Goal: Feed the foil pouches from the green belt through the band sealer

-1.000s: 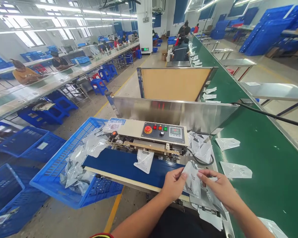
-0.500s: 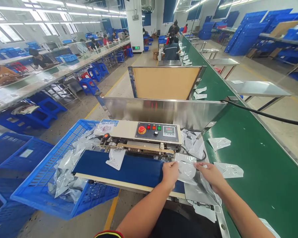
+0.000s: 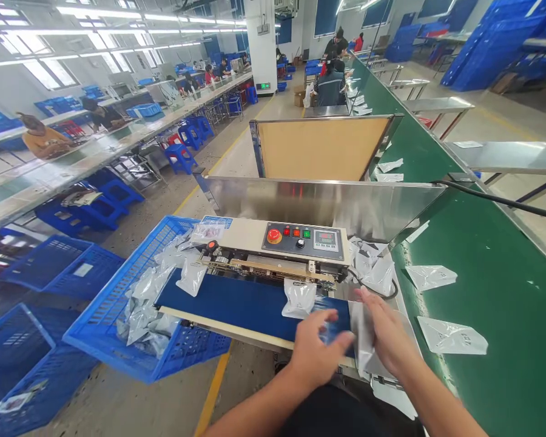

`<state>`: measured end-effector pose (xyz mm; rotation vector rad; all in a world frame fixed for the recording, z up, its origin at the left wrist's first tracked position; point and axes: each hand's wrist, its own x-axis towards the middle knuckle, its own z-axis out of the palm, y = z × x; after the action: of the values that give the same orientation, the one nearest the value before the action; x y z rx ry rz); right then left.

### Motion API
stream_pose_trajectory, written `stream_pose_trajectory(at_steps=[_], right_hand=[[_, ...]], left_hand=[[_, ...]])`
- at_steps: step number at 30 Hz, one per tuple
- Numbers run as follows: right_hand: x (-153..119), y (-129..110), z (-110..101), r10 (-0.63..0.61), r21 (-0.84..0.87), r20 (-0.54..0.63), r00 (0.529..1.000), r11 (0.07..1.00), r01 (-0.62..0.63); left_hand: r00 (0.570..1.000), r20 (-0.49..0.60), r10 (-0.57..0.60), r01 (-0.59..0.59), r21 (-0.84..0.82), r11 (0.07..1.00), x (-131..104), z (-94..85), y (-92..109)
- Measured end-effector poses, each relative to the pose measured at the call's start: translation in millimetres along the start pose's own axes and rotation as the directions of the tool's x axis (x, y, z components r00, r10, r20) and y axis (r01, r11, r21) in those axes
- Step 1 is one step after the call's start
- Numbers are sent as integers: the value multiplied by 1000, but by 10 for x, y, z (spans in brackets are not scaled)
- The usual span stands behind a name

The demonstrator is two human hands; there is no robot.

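My left hand (image 3: 321, 351) is open above the front edge of the blue conveyor belt (image 3: 250, 303), thumb and fingers apart. My right hand (image 3: 389, 334) holds a silvery-white plastic pouch (image 3: 363, 343), which hangs on its left side at the belt's right end; the grip is partly hidden. A band sealing machine (image 3: 246, 233) with a control panel (image 3: 303, 241) stands behind the belt. One pouch (image 3: 299, 297) has its top edge at the sealing slot, just beyond my left hand. Another pouch (image 3: 192, 276) lies at the belt's left end.
A blue crate (image 3: 113, 358) full of pouches stands left of the machine. More pouches (image 3: 373, 267) are heaped at its right. Several lie on the green conveyor (image 3: 505, 291). A metal panel (image 3: 323, 203) rises behind the machine. People (image 3: 332, 85) sit farther off.
The pouch that both hands held is now at the sealing slot, and my left hand has let go. The earlier belt pouch has travelled left. The view has shifted slightly.
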<state>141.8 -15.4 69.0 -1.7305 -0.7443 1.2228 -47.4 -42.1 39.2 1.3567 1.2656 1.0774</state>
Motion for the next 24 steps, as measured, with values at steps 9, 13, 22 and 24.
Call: stream_pose_trajectory(at_steps=[9, 13, 22, 24], right_hand=[[-115, 197, -187, 11, 71, 116, 993, 997, -19], [-62, 402, -256, 77, 130, -45, 996, 989, -71], [100, 635, -570, 144, 102, 6, 990, 984, -144], [165, 603, -625, 147, 55, 48, 988, 987, -149]], left_hand=[[991, 94, -100, 111, -112, 988, 230, 319, 10], [989, 67, -133, 141, -135, 981, 239, 467, -124], [878, 69, -473, 457, -410, 789, 376, 693, -316], [878, 40, -477, 449, -415, 792, 415, 696, -342]])
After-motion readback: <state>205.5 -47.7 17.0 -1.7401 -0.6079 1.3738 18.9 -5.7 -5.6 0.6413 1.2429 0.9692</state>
